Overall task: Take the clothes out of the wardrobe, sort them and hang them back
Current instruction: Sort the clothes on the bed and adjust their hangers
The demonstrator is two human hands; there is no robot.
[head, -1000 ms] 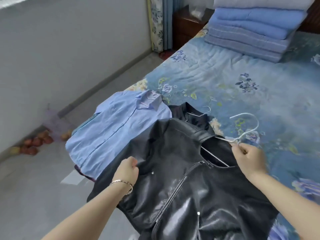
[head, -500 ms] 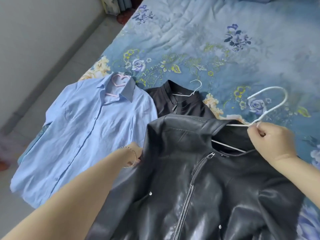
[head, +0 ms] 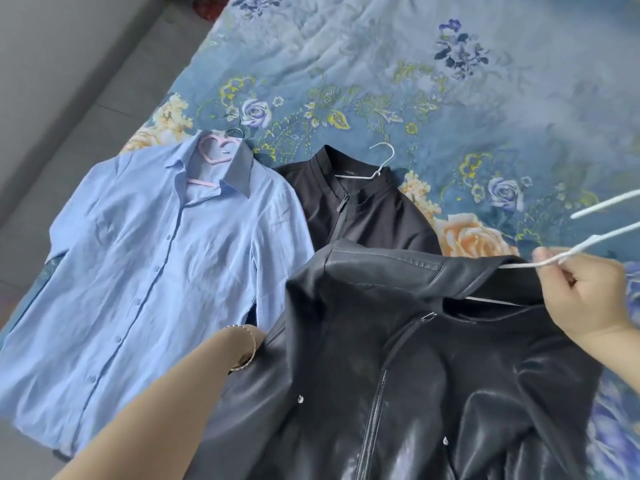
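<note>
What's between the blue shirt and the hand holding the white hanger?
In the head view, a black zip-up jacket lies between the blue shirt and the right hand gripping the white hanger, its lower part under the leather jacket.

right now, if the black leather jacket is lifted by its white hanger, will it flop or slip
Probably heavy for its size: the leather jacket lies in thick, glossy folds. Likely floppy: its collar slumps around the white hanger. That sheen suggests it could slide off the wire the right hand pinches.
</note>
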